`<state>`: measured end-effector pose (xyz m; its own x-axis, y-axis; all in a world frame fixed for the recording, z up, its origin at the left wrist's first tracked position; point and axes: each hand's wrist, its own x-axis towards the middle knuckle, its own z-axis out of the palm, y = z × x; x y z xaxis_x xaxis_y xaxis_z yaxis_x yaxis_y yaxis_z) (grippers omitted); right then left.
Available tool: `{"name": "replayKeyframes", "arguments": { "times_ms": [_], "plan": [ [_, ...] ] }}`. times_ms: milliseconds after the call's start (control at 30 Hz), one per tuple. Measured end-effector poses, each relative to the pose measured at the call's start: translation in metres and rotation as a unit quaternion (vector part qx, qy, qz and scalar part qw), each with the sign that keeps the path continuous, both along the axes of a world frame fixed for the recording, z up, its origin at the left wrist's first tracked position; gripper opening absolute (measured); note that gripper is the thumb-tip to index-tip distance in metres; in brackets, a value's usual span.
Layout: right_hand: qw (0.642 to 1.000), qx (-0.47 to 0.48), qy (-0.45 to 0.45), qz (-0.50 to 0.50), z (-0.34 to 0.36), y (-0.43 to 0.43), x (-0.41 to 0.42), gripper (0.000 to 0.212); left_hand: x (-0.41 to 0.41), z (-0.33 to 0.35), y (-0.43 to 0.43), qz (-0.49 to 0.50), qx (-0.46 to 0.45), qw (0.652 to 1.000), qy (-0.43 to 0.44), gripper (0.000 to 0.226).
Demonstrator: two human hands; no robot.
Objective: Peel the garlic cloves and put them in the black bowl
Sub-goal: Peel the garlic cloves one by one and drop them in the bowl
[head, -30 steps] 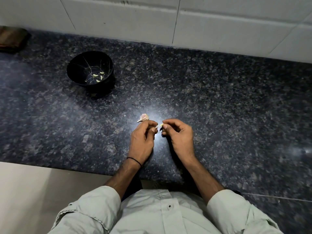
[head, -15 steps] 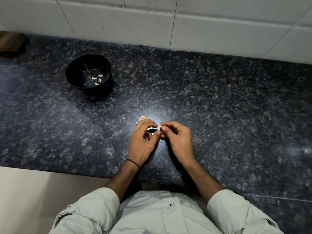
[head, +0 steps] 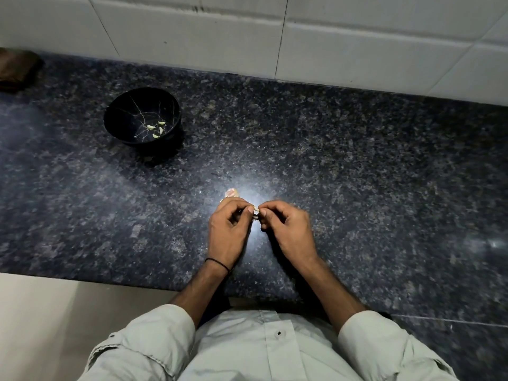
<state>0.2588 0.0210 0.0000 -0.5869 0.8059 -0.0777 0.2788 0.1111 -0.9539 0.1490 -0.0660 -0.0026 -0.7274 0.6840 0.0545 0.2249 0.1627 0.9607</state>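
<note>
Garlic clove [head: 255, 212] between both hands' fingers [head: 250, 209]

pale garlic clove [head: 256, 215] pinched between fingertips, seemingly half-peeled; black bowl [head: 142, 116] upright, holding peeled cloves [head: 156, 129]

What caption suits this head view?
Both hands, left hand and right hand, peel a garlic clove near the black bowl.
</note>
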Motion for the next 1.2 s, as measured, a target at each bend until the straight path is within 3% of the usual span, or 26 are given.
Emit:
{"name": "replayKeyframes", "arguments": {
  "times_ms": [200, 433, 967, 1200],
  "plan": [
    [0.986, 0.142, -0.066, 0.057, 0.0041, 0.0016, 0.0016, 0.011, -0.0004, 0.001, 0.0006, 0.011, -0.017, 1.0, -0.008, 0.014],
    [0.962, 0.234, -0.11, 0.088, 0.0009, -0.0045, -0.002, 0.014, -0.0029, 0.0016, 0.0005, 0.015, -0.031, 0.999, -0.026, 0.015],
    [0.985, 0.113, -0.128, 0.03, 0.0072, 0.0008, -0.0055, 0.011, -0.0061, 0.0046, -0.0028, -0.02, -0.019, 0.999, -0.026, 0.013],
    [0.966, 0.179, -0.18, 0.048, 0.0069, 0.0012, -0.007, 0.012, -0.0066, 0.0038, -0.0024, -0.007, -0.004, 0.999, -0.054, 0.012]
  ]
}}
